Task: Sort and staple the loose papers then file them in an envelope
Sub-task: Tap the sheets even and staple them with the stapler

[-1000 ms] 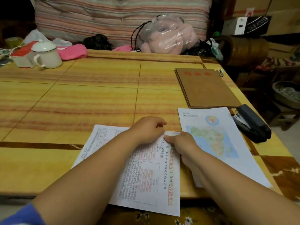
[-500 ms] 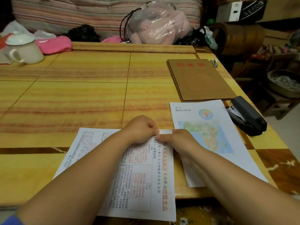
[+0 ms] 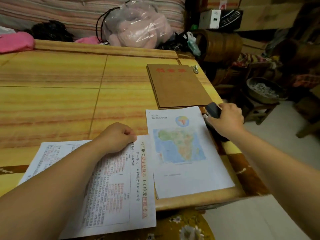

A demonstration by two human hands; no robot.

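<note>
In the head view, the text sheets point(image 3: 110, 184) are pinned to the bench point(image 3: 69, 101) by the curled left hand point(image 3: 119, 135), thumb and fingers pinching their top edge. The stapler point(image 3: 213, 110) (at the bench's right edge) is gripped by the right hand point(image 3: 226, 120), just beside the map sheet point(image 3: 181, 153). Behind that sheet, the envelope point(image 3: 176, 85) lies flat.

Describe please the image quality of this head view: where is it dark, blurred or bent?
Head view: warm, dim light on the table; the right background is near black. Wide-angle bending curves the table's near edge. The right hand on the stapler looks slightly soft; the small print under the left hand is unreadable, while the map sheet stays fairly clear.
</note>
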